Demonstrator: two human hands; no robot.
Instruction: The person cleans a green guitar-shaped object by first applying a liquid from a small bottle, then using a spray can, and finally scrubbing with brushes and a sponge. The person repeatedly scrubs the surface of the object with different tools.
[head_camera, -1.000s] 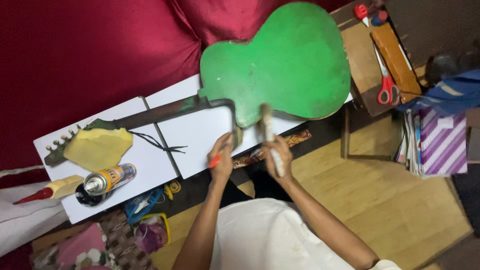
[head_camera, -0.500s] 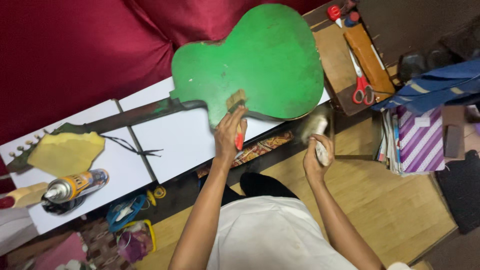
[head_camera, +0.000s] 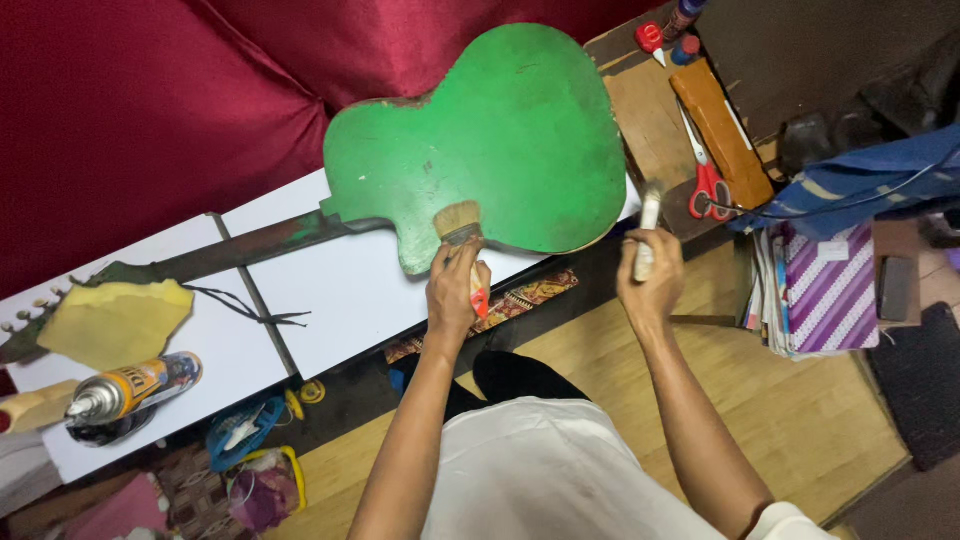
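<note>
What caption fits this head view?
Left hand brushes a green guitar back with a paintbrush; right hand holds another brush.

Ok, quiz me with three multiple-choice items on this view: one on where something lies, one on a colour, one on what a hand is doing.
1. Where do the red-handled scissors lie?
A. on the white board beside the spray can
B. on the wooden stand right of the guitar body
C. on the floor by the books

2. What colour is the guitar body?
A. green
B. blue
C. yellow

3. What is the left hand doing?
A. resting empty on the board
B. holding the spray can
C. holding a brush against the guitar body

Answers:
1 B, they sit on the wooden stand next to an orange-brown block.
2 A, the whole back shows green paint.
3 C, the brush bristles lie on the guitar's lower edge; the right hand grips a second, pale-handled tool, blurred.
</note>
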